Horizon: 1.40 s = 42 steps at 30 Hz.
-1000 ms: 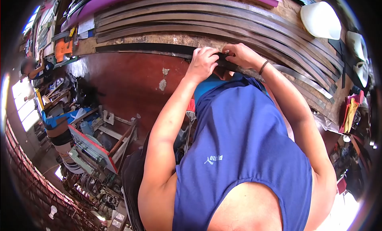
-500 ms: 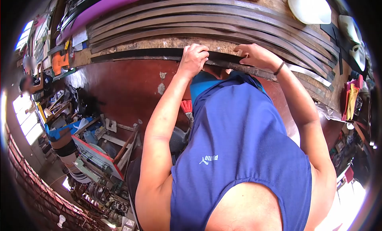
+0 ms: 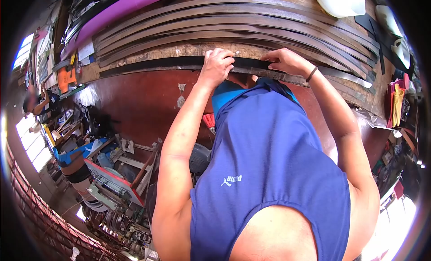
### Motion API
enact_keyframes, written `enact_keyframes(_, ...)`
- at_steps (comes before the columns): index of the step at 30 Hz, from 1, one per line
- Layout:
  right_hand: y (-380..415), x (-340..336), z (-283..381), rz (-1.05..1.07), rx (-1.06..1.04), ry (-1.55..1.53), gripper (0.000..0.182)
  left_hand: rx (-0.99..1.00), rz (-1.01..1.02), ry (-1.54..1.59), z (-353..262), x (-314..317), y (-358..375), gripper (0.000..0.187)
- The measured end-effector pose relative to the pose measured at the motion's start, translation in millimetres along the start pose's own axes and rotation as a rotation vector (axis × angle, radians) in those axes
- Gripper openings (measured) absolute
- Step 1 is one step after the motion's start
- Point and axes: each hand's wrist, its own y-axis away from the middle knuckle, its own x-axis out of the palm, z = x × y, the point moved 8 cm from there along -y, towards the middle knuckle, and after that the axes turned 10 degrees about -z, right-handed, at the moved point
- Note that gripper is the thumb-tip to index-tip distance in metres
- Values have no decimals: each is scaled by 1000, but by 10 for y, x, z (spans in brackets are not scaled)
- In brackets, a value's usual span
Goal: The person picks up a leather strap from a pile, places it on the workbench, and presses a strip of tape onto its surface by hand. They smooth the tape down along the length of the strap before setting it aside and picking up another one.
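Observation:
A long black strip point(image 3: 167, 63) lies along the near edge of the wooden bench. My left hand point(image 3: 217, 64) has its fingers closed over this strip near the middle. To the right of it, my right hand point(image 3: 288, 62) is curled with thumb and fingertips drawn together on the same strip; the exact contact is partly hidden. Just beyond both hands, several long brown strips point(image 3: 197, 21) lie side by side across the bench.
A purple roll point(image 3: 112, 16) lies at the back left of the bench point(image 3: 179, 50). White plastic containers point(image 3: 342, 2) stand at the back right. An orange piece point(image 3: 66, 79) hangs at the left. Another person point(image 3: 41, 101) is far left, near a cluttered floor.
My right hand's fingers have come closer together at the black strip. My left hand keeps its grip there. The whole view has shifted slightly.

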Motion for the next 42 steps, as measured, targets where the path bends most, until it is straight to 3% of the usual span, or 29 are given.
enact_keyframes(28,-16,71,-97,-67,-12,46,36,70,35,121,-452,433,-227,17)
enact_keyframes(31,-11,64,-71,-77,-19,51,37,6,-14,8,-475,280,-140,30)
enact_keyframes(34,-2,40,-29,-60,17,69,38,36,-5,-150,-747,214,-16,55)
enact_keyframes(35,-18,52,-31,-61,-3,66,38,39,122,-174,-782,374,85,77)
enact_keyframes(36,-28,64,-55,-60,-23,63,39,73,165,-188,-810,520,178,84)
enact_keyframes(42,-26,29,-32,-55,10,65,40,-105,297,-261,-477,687,450,94)
